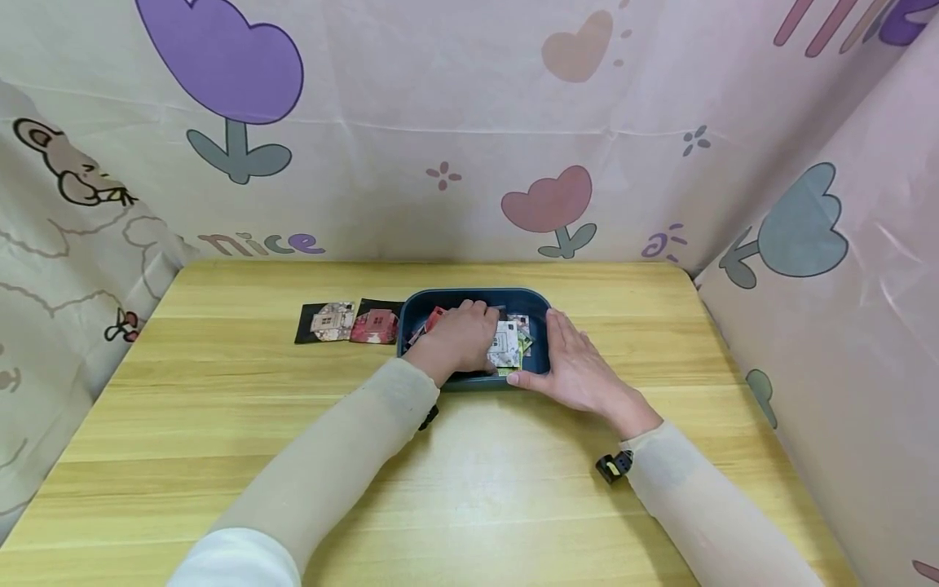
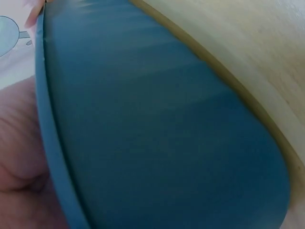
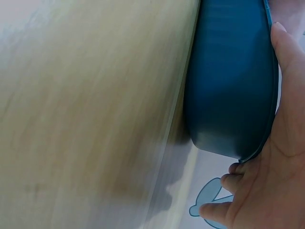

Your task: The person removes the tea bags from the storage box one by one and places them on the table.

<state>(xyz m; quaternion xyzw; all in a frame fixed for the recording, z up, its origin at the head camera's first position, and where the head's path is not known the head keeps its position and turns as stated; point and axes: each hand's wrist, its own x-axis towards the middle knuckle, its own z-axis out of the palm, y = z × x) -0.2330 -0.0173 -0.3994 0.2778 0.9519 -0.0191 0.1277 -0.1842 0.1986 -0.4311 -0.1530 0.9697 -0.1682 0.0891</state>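
Note:
A dark blue rectangular bin (image 1: 477, 291) with rounded corners stands on the table, holding several small flat square packets. Inside it, my left hand (image 1: 464, 336) reaches down over the packets, fingers bent downward. Its fingertips are hidden, and I cannot tell whether they grip a packet. A white printed packet (image 1: 504, 346) lies just right of that hand, and a red one (image 1: 434, 318) shows on its left. My right hand (image 1: 579, 367) rests against the bin's right end, fingers straight, thumb at the front rim. The right wrist view shows this palm (image 3: 274, 167) along the bin wall (image 3: 233, 81).
Left of the bin, a black-and-cream packet (image 1: 330, 321) and a black-and-red packet (image 1: 376, 324) lie side by side on the wooden table (image 1: 469, 489). A printed curtain (image 1: 411, 106) hangs behind the table's back edge and along both sides.

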